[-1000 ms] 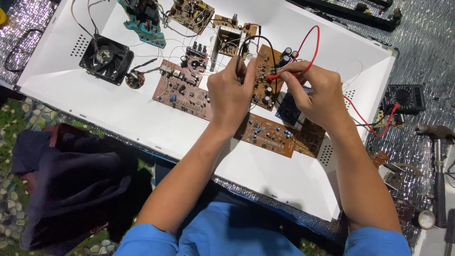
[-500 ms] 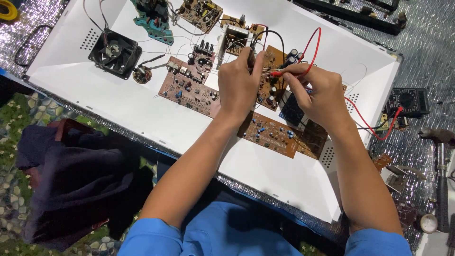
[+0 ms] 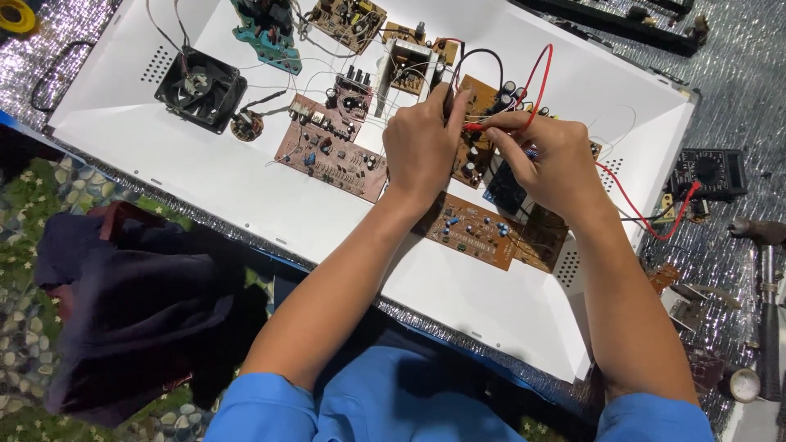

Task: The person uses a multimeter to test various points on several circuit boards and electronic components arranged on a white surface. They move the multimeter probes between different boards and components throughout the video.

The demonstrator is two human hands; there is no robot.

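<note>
My left hand (image 3: 422, 143) grips a black test probe (image 3: 447, 88), its tip on a brown circuit board (image 3: 479, 119) with capacitors. My right hand (image 3: 547, 162) pinches a red test probe (image 3: 479, 126) against the same board; its red lead (image 3: 536, 78) loops up and runs off right. Both leads reach a black multimeter (image 3: 708, 173) at the right. Another brown board (image 3: 471, 229) lies below my hands, and a reddish board (image 3: 327, 151) sits to their left. All rest on a white panel (image 3: 205, 176).
A black fan (image 3: 201, 88) sits at the panel's left, a teal part (image 3: 262, 33) and more small boards at the top. Dark cloth (image 3: 123, 303) lies at lower left. A hammer (image 3: 765, 270) and small metal parts rest on the silver foil at right.
The view has shifted slightly, moving the panel down and left in the frame. Both hands stay on the same board with the probes, the left one edging a bit higher.
</note>
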